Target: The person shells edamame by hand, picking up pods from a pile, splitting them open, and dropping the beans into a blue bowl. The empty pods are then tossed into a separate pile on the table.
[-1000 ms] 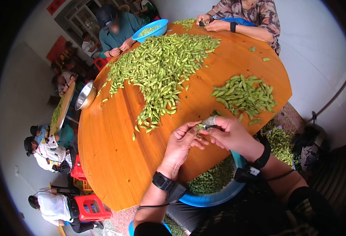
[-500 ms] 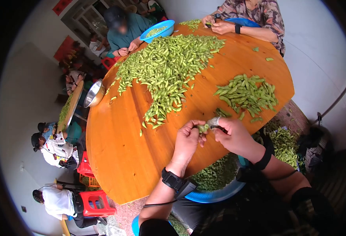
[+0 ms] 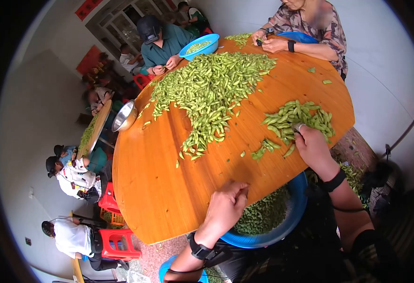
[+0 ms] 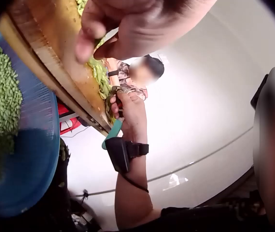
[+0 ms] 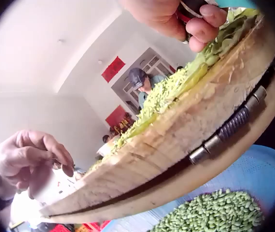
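Observation:
In the head view my right hand (image 3: 316,147) reaches to the small pile of green pods (image 3: 289,114) at the table's right side. The right wrist view shows its fingers curled round a small dark and red tool (image 5: 182,16), partly hidden by the hand. My left hand (image 3: 225,206) is over the near table edge, its fingers loosely curled; no pod shows in it. Below, a blue basket (image 3: 302,198) contains shelled green beans (image 3: 262,214). A few pods (image 3: 259,153) lie apart, left of the small pile.
A large heap of pods (image 3: 211,89) spreads over the round wooden table (image 3: 155,188). A metal bowl (image 3: 125,116) stands at the left edge, a blue bowl (image 3: 210,45) at the far edge. Two people sit across the table; others sit at left, near red stools (image 3: 117,245).
My hands have parted: the right moved up and right to the small pile, the left down towards me. The green pod held between them is no longer seen there. The view has shifted slightly.

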A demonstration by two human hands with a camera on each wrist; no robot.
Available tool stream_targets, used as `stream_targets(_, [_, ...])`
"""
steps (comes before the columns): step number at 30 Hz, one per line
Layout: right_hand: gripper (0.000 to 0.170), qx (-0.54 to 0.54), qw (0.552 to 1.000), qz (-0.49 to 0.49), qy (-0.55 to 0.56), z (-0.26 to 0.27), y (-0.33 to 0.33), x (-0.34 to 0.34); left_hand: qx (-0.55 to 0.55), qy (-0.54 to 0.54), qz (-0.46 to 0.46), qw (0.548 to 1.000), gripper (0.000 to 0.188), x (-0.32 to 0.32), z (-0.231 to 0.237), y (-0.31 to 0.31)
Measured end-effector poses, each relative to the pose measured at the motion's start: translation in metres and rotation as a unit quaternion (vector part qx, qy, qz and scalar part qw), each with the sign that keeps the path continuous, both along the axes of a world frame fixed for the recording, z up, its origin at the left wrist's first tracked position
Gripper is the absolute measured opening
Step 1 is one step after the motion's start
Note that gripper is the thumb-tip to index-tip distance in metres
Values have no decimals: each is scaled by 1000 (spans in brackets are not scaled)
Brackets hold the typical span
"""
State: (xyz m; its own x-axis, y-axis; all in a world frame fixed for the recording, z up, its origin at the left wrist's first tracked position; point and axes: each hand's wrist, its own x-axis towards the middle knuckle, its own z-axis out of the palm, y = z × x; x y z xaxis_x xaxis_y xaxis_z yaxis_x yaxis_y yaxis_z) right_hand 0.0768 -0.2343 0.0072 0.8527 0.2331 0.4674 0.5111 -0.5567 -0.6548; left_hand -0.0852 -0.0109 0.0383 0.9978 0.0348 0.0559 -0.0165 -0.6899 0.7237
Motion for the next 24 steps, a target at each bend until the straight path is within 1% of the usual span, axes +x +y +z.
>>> stream_targets(1, [11, 1, 1000, 3, -1, 4, 0, -1, 1, -1, 3, 1000, 14, 9, -1, 1])
stream_targets(3, [13, 24, 998, 41, 39, 5, 1, -10, 118, -129, 51, 983, 11, 40, -6, 5])
stream_targets(4, [13, 24, 998, 43, 39, 2, 1, -12, 118, -129, 52, 983, 11, 55, -10, 6])
stream_targets(6, [12, 45, 997, 68, 8, -7, 2, -14, 124, -126, 87, 980, 14, 81, -17, 7])
stream_targets(8, [13, 39, 997, 62, 24, -8, 0, -16, 119, -133, 68, 982, 12, 93, -31, 12])
stream_targets(9, [14, 31, 997, 56, 42, -8, -1, -18, 112, -137, 50, 983, 11, 96, -33, 11])
stream_targets(10, [14, 34, 997, 57, 40, -7, -1, -17, 136, -140, 47, 980, 9, 94, -34, 10])
stream_targets(11, [14, 47, 995, 59, 62, -5, -2, -17, 139, -142, 49, 979, 9, 84, -35, 10])
stream_targets(12, [15, 59, 993, 63, 86, -5, -2, -18, 127, -115, 35, 985, 8, 68, -32, 5])
stream_targets(13, [15, 60, 993, 66, 82, -6, -2, -16, 114, -91, 21, 989, 8, 54, -30, 1])
stream_targets(15, [13, 85, 989, 75, 99, -9, -2, -12, 102, -90, -71, 988, 8, 23, -25, -5])
stream_targets(17, [13, 94, 987, 80, 106, -9, -1, -9, 26, 8, -96, 995, 11, 5, -2, -17])
stream_targets(18, [12, 97, 985, 81, 117, -10, -1, -10, 19, 33, -102, 994, 16, 5, 6, -15])
stream_targets(19, [12, 97, 985, 83, 118, -14, -2, -10, 18, 34, -100, 994, 16, 14, 5, -8])
stream_targets(21, [12, 91, 987, 79, 106, -18, -2, -8, 120, -114, -40, 985, 19, 48, -3, 18])
stream_targets(23, [13, 101, 984, 85, 118, -18, -3, -10, 209, -124, 87, 966, 21, 88, -5, 34])
stream_targets(24, [13, 112, 981, 86, 131, -16, -2, -9, 248, -126, 107, 955, 18, 108, -14, 46])
